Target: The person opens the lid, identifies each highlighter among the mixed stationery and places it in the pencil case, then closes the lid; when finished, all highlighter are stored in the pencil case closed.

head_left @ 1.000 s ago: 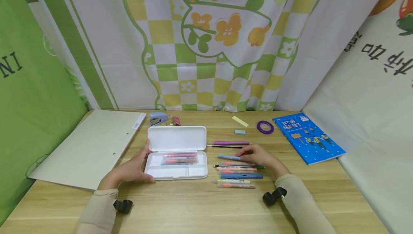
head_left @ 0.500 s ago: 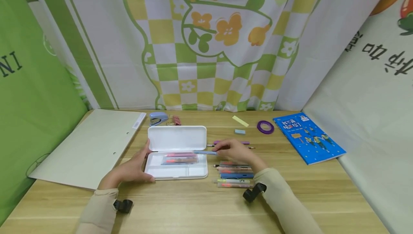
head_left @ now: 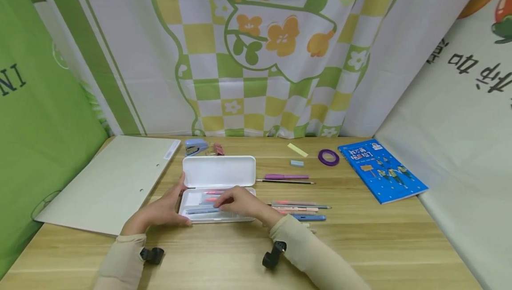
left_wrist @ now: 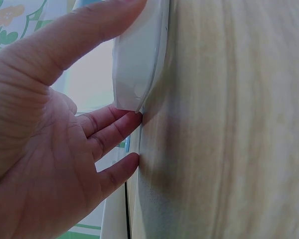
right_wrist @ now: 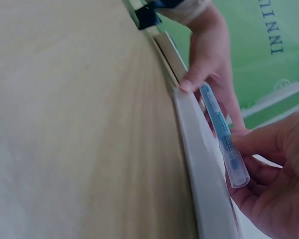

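A white pencil case [head_left: 219, 171] lies on the table with its lid folded back. My left hand [head_left: 166, 206] holds its left end, thumb at the front edge and fingers toward the back; the left wrist view shows the thumb on the case wall [left_wrist: 139, 59]. Over the case's front compartment, my right hand [head_left: 242, 203] pinches a light-blue translucent pen [right_wrist: 222, 134] between thumb and fingers. Several pens, partly hidden by that hand, lie in the rear compartment. To the right is a row of pens and pencils, including a dark-blue pen [head_left: 310, 217], partly covered by the right arm.
A purple pen [head_left: 286, 176] and a black pencil [head_left: 286, 181] lie right of the lid. Behind are a stapler [head_left: 196, 146], red clip [head_left: 218, 149], blue eraser [head_left: 297, 163], yellow strip [head_left: 298, 150] and purple tape roll [head_left: 329, 157]. A folder [head_left: 108, 183] and blue book [head_left: 382, 171] flank them.
My right hand has lifted the light-blue pen from the row and carried it left, over the case's front compartment. My left hand has stayed on the pencil case.
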The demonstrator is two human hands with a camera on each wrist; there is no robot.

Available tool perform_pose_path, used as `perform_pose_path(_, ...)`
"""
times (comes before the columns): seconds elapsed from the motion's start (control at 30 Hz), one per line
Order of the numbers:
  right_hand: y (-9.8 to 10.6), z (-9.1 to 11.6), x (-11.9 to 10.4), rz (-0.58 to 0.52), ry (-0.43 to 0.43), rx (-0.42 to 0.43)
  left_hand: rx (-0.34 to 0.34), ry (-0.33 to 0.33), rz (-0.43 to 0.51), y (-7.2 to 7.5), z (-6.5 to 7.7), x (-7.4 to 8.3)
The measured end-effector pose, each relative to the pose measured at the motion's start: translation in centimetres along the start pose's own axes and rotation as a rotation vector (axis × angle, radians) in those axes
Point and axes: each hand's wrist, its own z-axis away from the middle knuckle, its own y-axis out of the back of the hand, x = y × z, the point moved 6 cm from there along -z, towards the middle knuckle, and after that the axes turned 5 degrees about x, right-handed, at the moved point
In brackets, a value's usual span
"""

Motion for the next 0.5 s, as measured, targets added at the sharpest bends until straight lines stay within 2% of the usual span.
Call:
perform_pose_path(0.23, -1.9, -0.3, -0.7, 0.099, 0.032, 0.077, -0.002, 0.002, 0.005, 0.0, 0.0, -0.2)
perform_pose_path(0.5, -2.5, 0.1, -1.2, 0.233, 0.064, 0.052, 0.005, -0.021, 0.009, -0.1, 0.0, -0.3)
